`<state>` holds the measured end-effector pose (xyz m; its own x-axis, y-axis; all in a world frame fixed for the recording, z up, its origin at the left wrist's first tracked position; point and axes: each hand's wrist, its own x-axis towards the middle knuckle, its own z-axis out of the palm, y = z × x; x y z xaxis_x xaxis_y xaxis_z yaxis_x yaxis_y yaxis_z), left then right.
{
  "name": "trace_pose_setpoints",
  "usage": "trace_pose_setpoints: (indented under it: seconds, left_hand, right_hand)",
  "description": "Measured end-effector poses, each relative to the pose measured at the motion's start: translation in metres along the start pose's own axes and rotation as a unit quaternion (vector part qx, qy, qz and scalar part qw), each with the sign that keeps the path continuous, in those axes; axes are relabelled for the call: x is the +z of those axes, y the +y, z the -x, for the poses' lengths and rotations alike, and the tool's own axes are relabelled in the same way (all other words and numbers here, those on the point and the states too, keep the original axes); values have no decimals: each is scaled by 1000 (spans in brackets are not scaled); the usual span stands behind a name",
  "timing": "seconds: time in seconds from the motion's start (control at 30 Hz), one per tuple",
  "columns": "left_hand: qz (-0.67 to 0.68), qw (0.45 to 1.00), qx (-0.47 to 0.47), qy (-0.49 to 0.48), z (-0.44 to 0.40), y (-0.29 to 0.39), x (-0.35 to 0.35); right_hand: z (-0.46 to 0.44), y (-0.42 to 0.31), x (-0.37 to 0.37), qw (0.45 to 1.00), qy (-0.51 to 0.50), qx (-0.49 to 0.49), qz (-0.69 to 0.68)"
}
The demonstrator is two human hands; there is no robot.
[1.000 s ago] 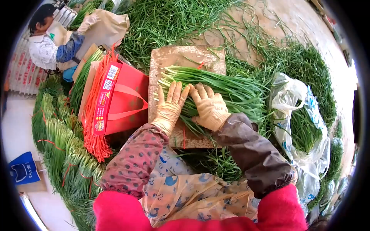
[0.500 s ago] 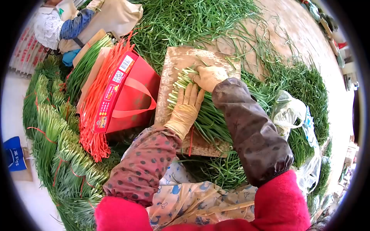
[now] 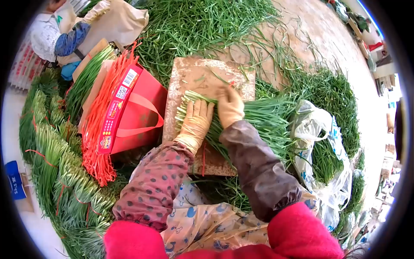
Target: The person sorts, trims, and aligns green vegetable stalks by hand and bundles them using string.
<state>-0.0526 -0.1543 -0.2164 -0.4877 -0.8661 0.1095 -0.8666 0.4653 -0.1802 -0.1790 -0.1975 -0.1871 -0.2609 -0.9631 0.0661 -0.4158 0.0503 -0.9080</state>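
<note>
Garlic-chive bundle (image 3: 263,114) on board (image 3: 192,71) was overlaid by left hand (image 3: 196,126), fingers extended; blurred right hand (image 3: 230,108) was seen near red tie (image 3: 204,160), finger closure undeterminable.

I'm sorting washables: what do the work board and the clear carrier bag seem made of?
Work board: perhaps wood-based, mostly matt; pale patterned surface looks worn to brown, core uncertain.
Clear carrier bag: thin, glossy plastic film, crinkled and see-through.

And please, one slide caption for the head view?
Gloved left hand on green stalks, right hand alongside, over a worn board.
</note>
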Motion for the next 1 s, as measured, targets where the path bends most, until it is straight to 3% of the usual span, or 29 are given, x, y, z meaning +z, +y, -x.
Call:
trace_pose_setpoints:
  seconds: [0.07,0.13,0.2,0.23,0.3,0.47,0.53,0.57,0.6,0.7,0.73,0.8,0.83,0.87,0.93,1.0]
  left_hand:
    - [-27,998,5,55,-1,0,2]
    - [-17,1000,-10,9,-6,2,-5]
    - [-10,999,-18,25,-8,3,-8]
    - [-3,999,-28,17,-10,5,-7]
    - [-3,999,-39,22,-10,6,-6]
    - [-34,997,-49,54,-10,7,-5]
    - [-20,995,-59,74,-12,8,-4]
    - [-21,997,-67,27,-13,10,-7]
    - [-18,997,-67,23,-14,12,-5]
    - [-19,996,-86,3,-14,14,-1]
    - [1,994,-109,-12,-16,14,6]
    - [41,992,-118,-25,-12,19,13]
    - [40,992,-114,-27,-11,19,12]
    - [15,995,-101,-16,-7,18,11]
    - [-13,997,-75,-9,-2,15,6]
    - [25,993,-55,-97,-3,9,-5]
  right_hand:
    - [-11,38,14,963,131,149,-181]
    - [-28,44,13,959,127,243,-77]
    - [-32,32,8,957,84,272,61]
    - [-34,25,5,957,83,271,63]
    - [-38,17,5,966,-19,218,135]
    - [-47,11,9,957,-52,236,159]
    - [-46,-1,7,948,-114,177,240]
    - [-40,-11,5,947,-116,139,266]
    - [-36,-14,5,944,-113,39,309]
    - [-40,-28,0,907,-230,43,351]
    - [-24,-49,4,899,-201,98,377]
    - [-5,-47,-2,924,-156,85,339]
    - [8,-32,0,946,-92,27,310]
    - [22,2,7,962,37,-132,237]
    - [25,5,6,958,55,-166,225]
    - [20,6,2,958,41,-160,234]
